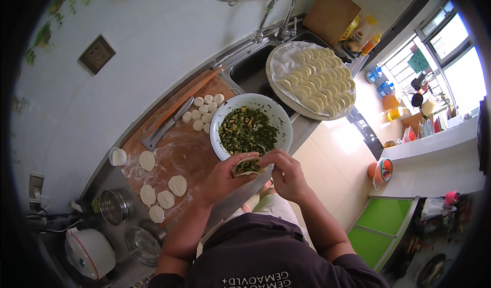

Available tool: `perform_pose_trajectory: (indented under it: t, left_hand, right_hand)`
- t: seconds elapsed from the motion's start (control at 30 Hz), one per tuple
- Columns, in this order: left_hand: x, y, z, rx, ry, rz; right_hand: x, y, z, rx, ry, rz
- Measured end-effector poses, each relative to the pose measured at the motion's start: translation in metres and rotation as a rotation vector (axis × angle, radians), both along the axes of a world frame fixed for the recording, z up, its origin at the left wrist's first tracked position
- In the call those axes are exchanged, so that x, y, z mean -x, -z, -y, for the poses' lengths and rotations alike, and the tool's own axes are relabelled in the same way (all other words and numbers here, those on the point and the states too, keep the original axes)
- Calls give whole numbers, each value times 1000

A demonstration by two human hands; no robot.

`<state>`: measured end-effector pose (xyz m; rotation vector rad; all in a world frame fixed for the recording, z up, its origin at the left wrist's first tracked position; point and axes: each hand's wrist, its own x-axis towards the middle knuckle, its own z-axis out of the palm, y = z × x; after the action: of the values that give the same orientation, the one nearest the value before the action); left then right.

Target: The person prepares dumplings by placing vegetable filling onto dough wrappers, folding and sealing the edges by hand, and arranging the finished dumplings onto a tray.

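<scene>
My left hand cups a round dough wrapper with green and yellow filling in it. My right hand has its fingertips at the wrapper's right edge. Just beyond both hands is a white enamel bowl of chopped green and yellow filling, with a metal utensil partly in it. Several flat dough rounds lie on the floured wooden board to the left, and small thick dough pieces sit beside the bowl. Rows of folded dumplings rest on a round, lined tray.
The tray sits over the sink, near the faucet. A cleaver and a long wooden stick lie along the board's wall side. Metal bowls and a white lidded pot stand at the lower left.
</scene>
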<state>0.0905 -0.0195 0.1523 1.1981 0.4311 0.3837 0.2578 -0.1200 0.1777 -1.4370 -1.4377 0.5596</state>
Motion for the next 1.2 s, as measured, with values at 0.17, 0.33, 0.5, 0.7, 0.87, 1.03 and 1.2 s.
perform_pose_trajectory:
  t: [0.17, 0.33, 0.5, 0.7, 0.87, 1.03, 1.2]
  left_hand:
    - [-1, -1, 0, -32, 2, -7]
    - [0, -4, 1, -17, 14, -30]
    - [2, -2, 2, 41, -29, 26]
    - [1, -1, 1, 27, 5, 6]
    - [-1, -3, 2, 9, 8, 3]
    - [-2, -2, 1, 29, 19, -10]
    - [-4, -3, -1, 107, 66, -10]
  right_hand:
    - [-5, 3, -1, -116, 8, 89]
    - [-9, 5, 1, 19, 46, 34]
    - [-10, 0, 3, 215, 55, -31]
    - [-21, 6, 2, 284, -45, -103]
    - [-23, 9, 2, 249, -63, -138]
    - [-27, 12, 0, 191, -96, -126]
    - [-26, 11, 0, 193, -89, -100]
